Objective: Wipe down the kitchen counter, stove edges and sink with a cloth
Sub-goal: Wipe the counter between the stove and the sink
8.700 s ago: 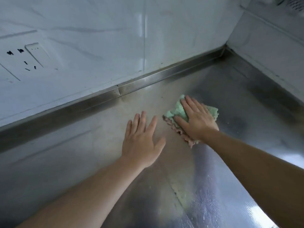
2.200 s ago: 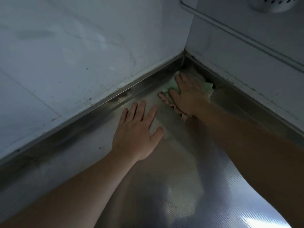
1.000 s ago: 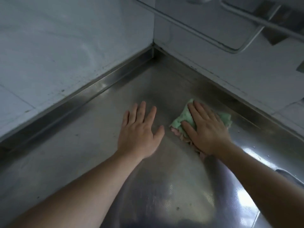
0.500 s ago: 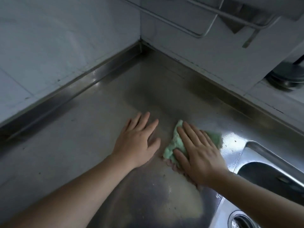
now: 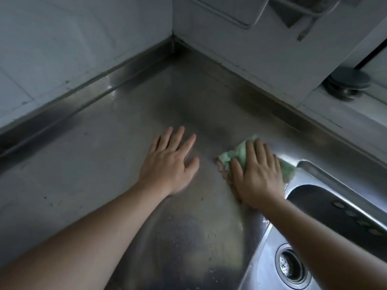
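The crumpled green microfibre cloth [image 5: 240, 154] is being pressed flat-fingered onto the stainless steel counter [image 5: 94, 164] by the right hand [image 5: 258, 174], the steel sink [image 5: 314, 206] lying just rightward, while the left hand [image 5: 169, 162] is being rested open farther off.

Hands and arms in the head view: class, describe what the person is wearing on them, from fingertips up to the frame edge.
Nothing is worn. The left hand and right hand are bare, with no gloves, rings, watch or bracelets showing. Both forearms are uncovered right to the bottom of the frame; no sleeve or cuff comes into view.
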